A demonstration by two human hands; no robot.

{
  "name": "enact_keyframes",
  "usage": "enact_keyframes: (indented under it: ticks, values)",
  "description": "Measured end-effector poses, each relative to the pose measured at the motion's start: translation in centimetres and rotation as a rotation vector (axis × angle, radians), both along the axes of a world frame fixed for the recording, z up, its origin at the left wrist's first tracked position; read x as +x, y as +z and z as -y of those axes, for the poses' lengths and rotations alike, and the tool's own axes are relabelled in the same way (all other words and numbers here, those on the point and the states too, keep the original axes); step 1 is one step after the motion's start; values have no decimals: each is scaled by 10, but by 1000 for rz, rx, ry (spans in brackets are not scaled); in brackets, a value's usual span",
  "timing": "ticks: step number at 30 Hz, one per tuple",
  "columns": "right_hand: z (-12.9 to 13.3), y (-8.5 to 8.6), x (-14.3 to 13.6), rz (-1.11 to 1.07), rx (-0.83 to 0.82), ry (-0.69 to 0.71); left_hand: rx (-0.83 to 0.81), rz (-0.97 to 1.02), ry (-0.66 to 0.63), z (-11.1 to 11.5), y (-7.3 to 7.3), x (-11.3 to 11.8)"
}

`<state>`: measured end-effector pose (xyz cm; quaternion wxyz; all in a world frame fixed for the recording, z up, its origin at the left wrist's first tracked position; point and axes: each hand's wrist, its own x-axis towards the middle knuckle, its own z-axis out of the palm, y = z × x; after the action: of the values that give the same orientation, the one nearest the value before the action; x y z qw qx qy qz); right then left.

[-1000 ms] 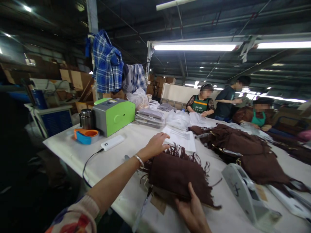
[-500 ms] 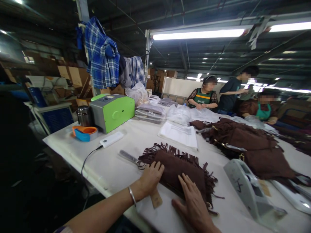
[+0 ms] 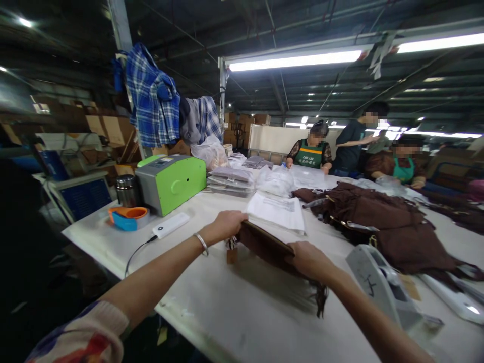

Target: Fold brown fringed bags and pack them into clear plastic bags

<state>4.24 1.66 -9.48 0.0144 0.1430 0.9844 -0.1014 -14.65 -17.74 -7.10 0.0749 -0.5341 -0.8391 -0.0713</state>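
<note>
A dark brown fringed bag (image 3: 264,245) is held up off the white table by its top edge. My left hand (image 3: 229,225) is closed on the left end of that edge, and my right hand (image 3: 308,259) grips the right end. Fringe strands dangle below the right hand. Under my left hand hangs a small tan tag (image 3: 232,255). Most of the bag's far face is hidden from me. Just behind it lies a stack of white printed plastic bags (image 3: 278,212).
A green and grey machine (image 3: 170,184) stands at the left, near a steel flask (image 3: 127,190), tape rolls (image 3: 130,218) and a white power bank (image 3: 171,225). At right are a pile of brown bags (image 3: 378,222) and a grey tape dispenser (image 3: 381,282). Several people work beyond the table.
The bag lay flat under both hands; now it is lifted and tilted, gripped at its top edge. The scissors beside it no longer show. A co-worker's hands have spread apart over clear plastic.
</note>
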Motion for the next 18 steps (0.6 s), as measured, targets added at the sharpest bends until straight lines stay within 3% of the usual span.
enact_keyframes:
  ticks: [3, 6, 8, 10, 13, 18]
  values:
    - [-14, 55, 4, 42, -177, 94, -27, 81, -88, 6, 53, -20]
    - [-26, 78, 11, 107, -299, 104, -90, 164, -209, 18, 78, -30]
    - [-33, 74, 11, 124, -307, 135, -110, 176, -256, 25, 75, -31]
    - [-39, 62, 7, 107, -269, 172, -101, 145, -273, 27, 63, -30]
    - [-45, 52, -4, 7, -66, 145, -36, 37, -256, 25, 49, -31]
    - [-56, 58, -14, -173, 374, 8, 70, -154, -236, 17, 61, -42]
